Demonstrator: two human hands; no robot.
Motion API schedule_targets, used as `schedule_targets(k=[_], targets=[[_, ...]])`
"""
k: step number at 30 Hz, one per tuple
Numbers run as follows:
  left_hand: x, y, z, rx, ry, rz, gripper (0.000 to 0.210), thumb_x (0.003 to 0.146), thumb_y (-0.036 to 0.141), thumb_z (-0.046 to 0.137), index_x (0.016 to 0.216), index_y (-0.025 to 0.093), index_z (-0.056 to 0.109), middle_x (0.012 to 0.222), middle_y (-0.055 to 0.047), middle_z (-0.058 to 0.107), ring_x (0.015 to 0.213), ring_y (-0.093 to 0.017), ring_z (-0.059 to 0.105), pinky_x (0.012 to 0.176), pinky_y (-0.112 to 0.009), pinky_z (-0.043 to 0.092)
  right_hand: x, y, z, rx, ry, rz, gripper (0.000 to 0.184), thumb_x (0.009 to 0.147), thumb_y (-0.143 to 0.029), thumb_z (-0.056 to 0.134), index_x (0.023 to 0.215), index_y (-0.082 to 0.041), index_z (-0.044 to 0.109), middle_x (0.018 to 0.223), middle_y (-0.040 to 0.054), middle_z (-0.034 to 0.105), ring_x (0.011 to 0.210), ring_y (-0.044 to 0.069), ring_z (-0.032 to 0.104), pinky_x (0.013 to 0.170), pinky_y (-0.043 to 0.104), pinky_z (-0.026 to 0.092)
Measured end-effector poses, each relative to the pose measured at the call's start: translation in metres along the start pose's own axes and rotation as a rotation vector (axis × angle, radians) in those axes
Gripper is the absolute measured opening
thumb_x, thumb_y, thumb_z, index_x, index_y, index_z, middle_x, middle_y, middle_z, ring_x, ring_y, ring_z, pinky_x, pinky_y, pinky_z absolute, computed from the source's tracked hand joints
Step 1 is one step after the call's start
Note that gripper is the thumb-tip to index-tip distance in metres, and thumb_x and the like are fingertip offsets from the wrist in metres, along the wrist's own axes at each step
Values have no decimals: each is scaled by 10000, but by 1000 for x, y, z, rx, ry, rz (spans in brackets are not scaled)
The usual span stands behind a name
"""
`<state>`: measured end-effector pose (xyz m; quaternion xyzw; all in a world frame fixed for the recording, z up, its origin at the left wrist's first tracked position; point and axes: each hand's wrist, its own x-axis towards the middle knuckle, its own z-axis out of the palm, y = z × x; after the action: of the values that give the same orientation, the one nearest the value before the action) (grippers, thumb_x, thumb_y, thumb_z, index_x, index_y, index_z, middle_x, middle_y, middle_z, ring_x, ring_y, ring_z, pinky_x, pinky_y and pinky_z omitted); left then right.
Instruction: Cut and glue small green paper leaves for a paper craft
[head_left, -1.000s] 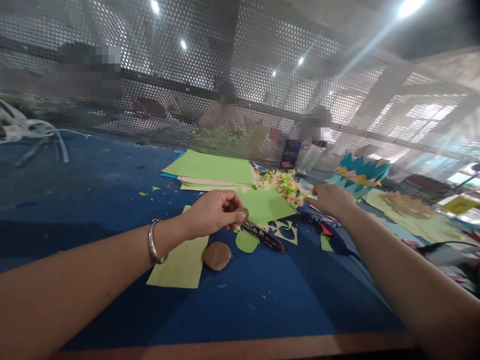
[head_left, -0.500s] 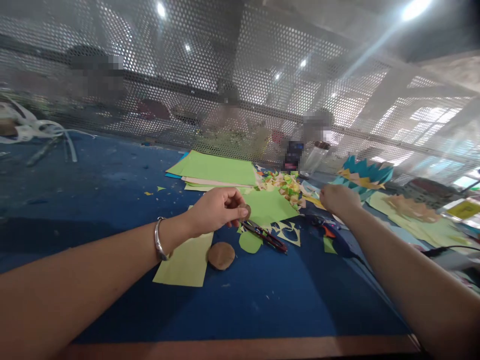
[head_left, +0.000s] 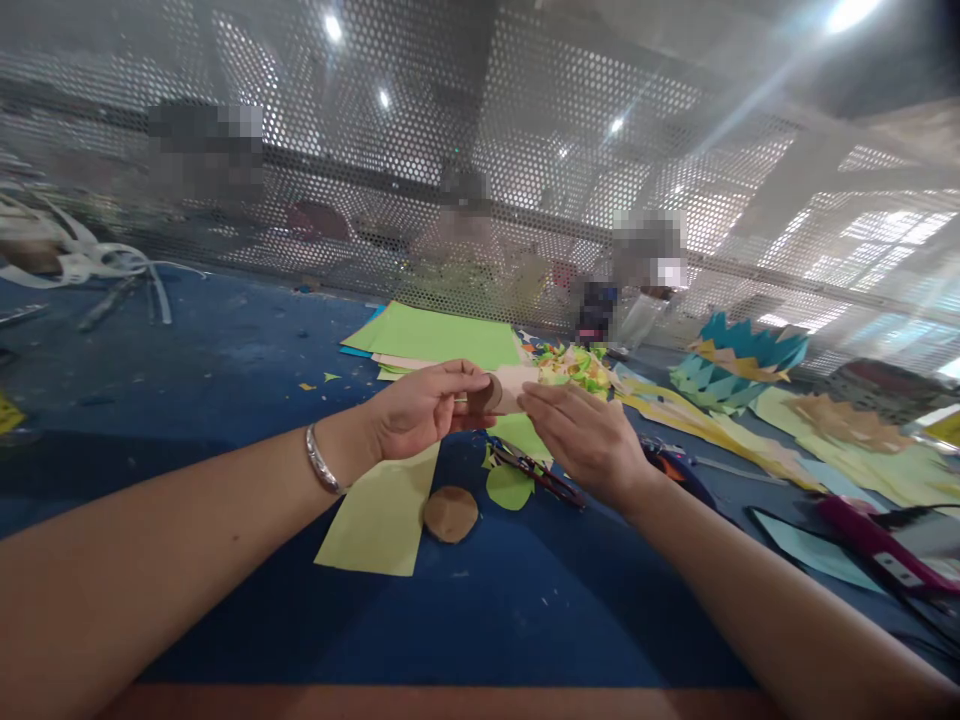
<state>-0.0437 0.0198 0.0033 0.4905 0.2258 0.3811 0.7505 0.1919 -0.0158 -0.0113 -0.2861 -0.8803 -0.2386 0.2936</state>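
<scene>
In front of me my left hand [head_left: 420, 412] pinches a small curled brown paper piece [head_left: 486, 396] between thumb and fingers. My right hand [head_left: 589, 435] grips a pale pink paper piece [head_left: 513, 386], whose left end meets or overlaps the brown piece. Below the hands lie dark-red-handled scissors [head_left: 551, 480] and a rounded green paper cutout [head_left: 510, 490]. A flat brown disc [head_left: 451, 514] rests beside a yellow-green sheet [head_left: 375, 525], which runs under my left wrist.
Stacked green sheets [head_left: 446, 335] and a heap of paper scraps [head_left: 574, 368] lie behind the hands. To the right are a dark blue tool [head_left: 681, 470], a teal zigzag-edged paper basket [head_left: 739, 365] and a magenta device [head_left: 889, 545] with a cable. White strips [head_left: 82, 262] lie far left.
My right hand has come back from the far right to the middle, now with the pale pink paper in it. My left hand still holds the brown piece, turned slightly.
</scene>
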Motion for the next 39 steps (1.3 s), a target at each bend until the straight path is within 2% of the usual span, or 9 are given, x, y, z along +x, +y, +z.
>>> schedule_targets(k=[4,8,12,14,17,21,30,33,39], targets=[[1,-4,1,125,55,8,179,772,231,798,722,162,641,773,12,668,786,-115,638,857,-284,496,-4,-2,4,131,-42,23,339,973,-102,476,1254,-156,658,1293,149,684,1164,251,657,967,440,568],[1,-7,3,243,113,125,164,742,219,813,727,152,665,755,12,684,781,-117,646,882,-305,488,-2,-8,0,241,40,189,341,981,-115,468,1251,-217,650,1263,93,701,1199,222,638,1046,442,515],[1,-13,3,317,111,227,180,748,279,818,792,155,695,827,-17,715,843,-147,671,902,-335,495,-1,-11,-1,318,148,415,222,972,-176,522,1119,-223,682,1118,86,720,994,207,696,903,388,573],[2,-15,2,346,137,256,205,750,298,819,824,149,699,868,-34,717,856,-153,668,884,-330,499,-1,-11,-1,352,173,463,182,962,-190,551,1095,-211,674,1108,88,699,868,179,690,828,361,584],[2,-18,4,352,169,282,253,757,289,815,912,142,679,876,-38,704,831,-148,659,838,-314,500,0,-13,1,403,188,441,202,952,-190,575,1137,-203,657,1171,98,645,895,169,669,820,343,587],[1,-18,9,266,251,299,589,713,228,855,1182,204,500,750,57,629,728,-116,631,752,-272,479,2,-17,3,428,137,373,303,935,-227,626,1238,-227,620,1273,109,568,953,180,650,799,339,602],[-4,-20,28,226,274,255,804,660,137,866,1272,230,353,733,66,645,741,-141,650,766,-293,503,2,-19,9,389,76,327,393,913,-223,646,1298,-262,582,1317,132,501,1207,278,551,858,423,602],[-5,-20,32,161,319,226,700,687,143,850,1218,211,398,736,50,641,713,-133,631,721,-273,481,4,-20,7,391,84,305,395,902,-204,648,1289,-249,584,1283,137,521,1201,283,557,867,439,600],[-2,-16,34,85,367,111,337,782,237,773,995,212,512,942,-46,684,829,-165,642,719,-292,480,6,-20,6,368,119,282,383,897,-216,660,1272,-234,589,1249,137,551,1204,284,557,864,426,602]])
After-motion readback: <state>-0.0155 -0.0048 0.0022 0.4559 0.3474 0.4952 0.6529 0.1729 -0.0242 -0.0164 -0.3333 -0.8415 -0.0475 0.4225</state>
